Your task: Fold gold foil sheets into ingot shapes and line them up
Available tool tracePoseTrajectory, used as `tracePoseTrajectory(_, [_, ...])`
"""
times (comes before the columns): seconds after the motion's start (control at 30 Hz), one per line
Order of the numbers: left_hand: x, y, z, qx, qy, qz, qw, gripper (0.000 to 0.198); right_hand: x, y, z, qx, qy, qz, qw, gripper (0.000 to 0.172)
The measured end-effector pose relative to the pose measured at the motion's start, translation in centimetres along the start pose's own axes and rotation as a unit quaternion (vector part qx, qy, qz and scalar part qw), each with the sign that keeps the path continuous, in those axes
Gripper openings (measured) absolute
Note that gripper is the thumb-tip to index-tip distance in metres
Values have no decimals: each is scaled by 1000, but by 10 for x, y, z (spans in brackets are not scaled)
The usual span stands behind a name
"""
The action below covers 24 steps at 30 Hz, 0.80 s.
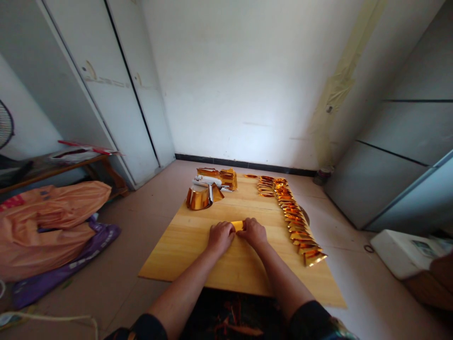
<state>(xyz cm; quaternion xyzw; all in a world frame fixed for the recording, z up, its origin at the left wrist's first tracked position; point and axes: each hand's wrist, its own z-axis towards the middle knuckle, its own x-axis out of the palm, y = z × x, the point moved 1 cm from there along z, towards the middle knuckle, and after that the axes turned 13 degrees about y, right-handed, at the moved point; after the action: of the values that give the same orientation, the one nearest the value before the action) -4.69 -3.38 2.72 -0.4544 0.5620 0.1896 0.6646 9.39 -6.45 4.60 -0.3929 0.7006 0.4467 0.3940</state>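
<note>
Between my two hands, just above the middle of the wooden board [198, 241], is a small piece of gold foil paper [237, 225]. My left hand [221, 235] grips its left end with curled fingers. At the other end, my right hand [254, 231] pinches it. Along the board's right side runs a long row of folded gold paper pieces [293, 217], overlapping one another. A curved stack of gold foil sheets [198, 197] lies at the far left of the board, with more gold and white paper [228, 179] behind it.
Left of the board, an orange bag [53, 222] and a purple bag [71, 264] lie on the floor beside a low wooden table [88, 160]. Grey cabinets [106, 85] stand at the left. A white box [403, 252] sits at the right.
</note>
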Motion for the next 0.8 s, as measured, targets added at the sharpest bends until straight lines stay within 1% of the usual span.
tracePoseTrajectory(0.13, [-1,0,0,-14,16,-14,1000,4,4,-10,9,-11,-7,33,999,16])
tracePoseTrajectory(0.2, [-2,2,1,-9,26,-19,999,6,5,-17,13,-29,-3,50,998,11])
tracePoseTrajectory(0.27, [-2,4,1,-1,33,-22,999,9,4,-23,15,-44,4,65,997,9])
tracePoseTrajectory(0.4, [-2,10,1,25,42,-20,999,14,-1,-29,16,-69,20,88,994,15])
tracePoseTrajectory(0.5, [-2,14,1,49,42,-21,998,18,-3,-32,17,-79,24,82,993,22])
tracePoseTrajectory(0.7, [-2,19,0,63,42,-30,997,28,-2,-39,21,-65,13,58,996,23])
tracePoseTrajectory(0.8, [-3,17,-1,59,35,-38,997,27,-1,-38,21,-48,8,42,998,22])
